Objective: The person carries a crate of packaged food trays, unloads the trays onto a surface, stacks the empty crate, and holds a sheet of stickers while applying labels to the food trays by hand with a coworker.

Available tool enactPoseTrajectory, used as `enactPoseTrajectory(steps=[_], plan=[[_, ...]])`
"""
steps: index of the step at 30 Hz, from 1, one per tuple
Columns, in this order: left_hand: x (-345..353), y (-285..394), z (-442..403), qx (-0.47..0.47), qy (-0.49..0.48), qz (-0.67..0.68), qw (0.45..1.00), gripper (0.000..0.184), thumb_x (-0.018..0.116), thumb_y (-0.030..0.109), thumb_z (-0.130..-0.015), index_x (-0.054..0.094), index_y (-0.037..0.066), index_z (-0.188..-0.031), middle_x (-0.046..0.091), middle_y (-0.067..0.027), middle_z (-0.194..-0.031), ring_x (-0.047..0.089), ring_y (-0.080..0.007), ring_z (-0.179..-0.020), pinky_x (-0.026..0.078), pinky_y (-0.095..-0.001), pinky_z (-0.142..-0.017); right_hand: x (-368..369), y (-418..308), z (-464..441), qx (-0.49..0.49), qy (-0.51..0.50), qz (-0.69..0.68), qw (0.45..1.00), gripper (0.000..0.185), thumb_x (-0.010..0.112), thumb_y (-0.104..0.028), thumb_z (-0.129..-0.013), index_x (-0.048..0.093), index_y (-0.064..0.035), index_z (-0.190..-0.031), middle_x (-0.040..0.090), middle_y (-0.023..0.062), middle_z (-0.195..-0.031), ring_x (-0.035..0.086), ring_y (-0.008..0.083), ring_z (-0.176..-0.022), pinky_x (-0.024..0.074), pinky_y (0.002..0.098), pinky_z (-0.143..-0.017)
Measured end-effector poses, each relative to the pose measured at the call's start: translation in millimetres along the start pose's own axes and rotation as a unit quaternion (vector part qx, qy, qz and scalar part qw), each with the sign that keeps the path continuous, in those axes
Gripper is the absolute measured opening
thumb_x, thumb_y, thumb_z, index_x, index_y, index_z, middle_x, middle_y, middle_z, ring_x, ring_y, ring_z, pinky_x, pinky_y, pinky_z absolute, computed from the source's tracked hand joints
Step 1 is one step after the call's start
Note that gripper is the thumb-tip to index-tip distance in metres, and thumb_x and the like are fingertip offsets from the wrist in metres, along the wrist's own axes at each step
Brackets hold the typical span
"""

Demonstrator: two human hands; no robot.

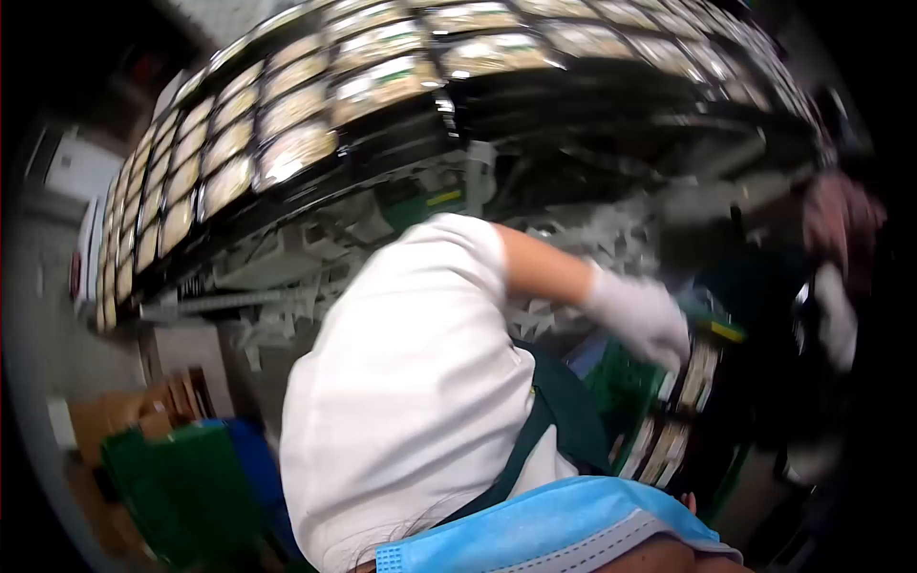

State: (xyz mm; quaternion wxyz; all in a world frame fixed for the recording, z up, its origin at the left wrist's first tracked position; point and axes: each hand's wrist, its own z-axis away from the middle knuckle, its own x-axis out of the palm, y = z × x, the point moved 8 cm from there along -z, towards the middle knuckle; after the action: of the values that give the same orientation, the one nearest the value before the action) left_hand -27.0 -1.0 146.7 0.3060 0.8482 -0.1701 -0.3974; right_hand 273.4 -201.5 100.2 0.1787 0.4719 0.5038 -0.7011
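My left hand (645,320) wears a white glove and reaches across to the right. It is just above the near end of a green crate (611,377), close to a row of packs (700,374) standing on edge. Motion blur smears its fingers, and I cannot see whether they hold or touch a pack. More packs (659,449) stand lower down in the crate. My right hand does not show.
Rows of film-covered food trays (296,153) fill a long dark rack ahead. Scraps of pale strips lie below it. At lower left are a green crate (181,477) and cardboard boxes (124,411). Another person's sleeve (841,224) and gloved hand (836,320) are at right.
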Motion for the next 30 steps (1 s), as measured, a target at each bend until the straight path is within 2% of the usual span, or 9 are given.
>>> enactPoseTrajectory(steps=[4,5,9,13,15,17,23,26,30], plan=[[-233,19,191,-0.339,0.201,-0.148,0.907,0.026,0.052,0.03,-0.083,0.06,0.011,-0.1,0.061,-0.0047,-0.088,0.057,-0.0148,-0.081,0.047,-0.0269,-0.071,78,-142,-51,-0.186,-0.079,-0.037,0.979,0.036,0.055,-0.01,-0.08,0.045,-0.001,-0.114,0.055,0.0109,-0.102,0.054,0.0175,-0.089,0.0429,0.0264,-0.075],[-284,50,241,-0.256,0.266,-0.218,0.903,0.028,0.053,0.03,-0.083,0.059,0.011,-0.102,0.061,-0.003,-0.089,0.057,-0.0134,-0.083,0.047,-0.0259,-0.073,106,-195,-52,-0.228,-0.1,-0.052,0.967,0.034,0.055,-0.01,-0.08,0.047,-0.0004,-0.112,0.057,0.0102,-0.098,0.055,0.017,-0.084,0.0432,0.0264,-0.072],[-472,103,527,-0.462,0.457,-0.308,0.695,0.033,0.055,0.032,-0.081,0.059,0.004,-0.097,0.061,-0.005,-0.087,0.054,-0.01,-0.079,0.043,-0.0235,-0.067,211,-412,-7,-0.391,-0.218,-0.041,0.893,0.025,0.056,-0.007,-0.078,0.052,0.001,-0.101,0.058,0.0083,-0.088,0.054,0.0146,-0.077,0.0428,0.025,-0.069],[-582,178,767,-0.716,0.414,-0.404,0.39,0.05,0.05,0.039,-0.073,0.055,-0.002,-0.101,0.058,-0.0186,-0.099,0.055,-0.0298,-0.092,0.041,-0.0352,-0.079,298,-647,64,-0.532,-0.3,-0.085,0.787,0.015,0.056,-0.006,-0.077,0.054,0.0004,-0.09,0.057,0.0049,-0.082,0.052,0.0096,-0.071,0.0416,0.022,-0.063],[-614,191,877,-0.624,0.461,-0.519,0.358,0.052,0.049,0.041,-0.073,0.055,0.0,-0.104,0.055,-0.0202,-0.104,0.052,-0.0291,-0.1,0.038,-0.0333,-0.086,359,-762,93,-0.539,-0.359,-0.099,0.755,0.019,0.057,-0.014,-0.079,0.056,0.0005,-0.091,0.058,0.0061,-0.08,0.051,0.0097,-0.07,0.0417,0.0229,-0.063],[-607,200,928,-0.777,0.454,-0.364,0.242,0.055,0.05,0.041,-0.073,0.053,-0.002,-0.106,0.051,-0.0229,-0.109,0.048,-0.0313,-0.105,0.036,-0.0346,-0.088,440,-870,119,-0.53,-0.407,-0.086,0.739,0.027,0.056,-0.022,-0.08,0.056,0.0035,-0.09,0.056,0.0048,-0.074,0.05,0.0096,-0.068,0.0411,0.0229,-0.063],[-624,191,1015,-0.711,0.546,-0.408,0.174,0.061,0.051,0.045,-0.073,0.049,-0.004,-0.11,0.048,-0.0246,-0.113,0.047,-0.0332,-0.106,0.037,-0.0363,-0.089,689,-1018,162,-0.056,-0.504,-0.276,0.816,0.043,0.046,-0.034,-0.085,0.039,-0.0009,-0.111,0.06,0.0177,-0.081,0.048,0.0153,-0.044,0.0348,0.0211,-0.035],[-642,181,1038,-0.664,0.614,-0.407,0.133,0.065,0.048,0.049,-0.074,0.049,-0.006,-0.109,0.048,-0.0242,-0.112,0.046,-0.0339,-0.107,0.036,-0.0366,-0.089,743,-1036,187,0.065,-0.538,-0.347,0.765,0.044,0.041,-0.039,-0.085,0.027,-0.017,-0.121,0.061,0.0199,-0.079,0.043,0.0165,-0.035,0.0293,0.0217,-0.028],[-666,139,1081,-0.677,0.612,-0.366,0.184,0.072,0.04,0.058,-0.075,0.053,-0.007,-0.103,0.051,-0.0244,-0.109,0.046,-0.0347,-0.106,0.035,-0.0372,-0.089,743,-1052,181,-0.006,-0.477,-0.458,0.75,0.024,0.041,-0.019,-0.083,0.046,0.0022,-0.093,0.06,0.0188,-0.071,0.053,0.0156,-0.042,0.032,0.0205,-0.03]])
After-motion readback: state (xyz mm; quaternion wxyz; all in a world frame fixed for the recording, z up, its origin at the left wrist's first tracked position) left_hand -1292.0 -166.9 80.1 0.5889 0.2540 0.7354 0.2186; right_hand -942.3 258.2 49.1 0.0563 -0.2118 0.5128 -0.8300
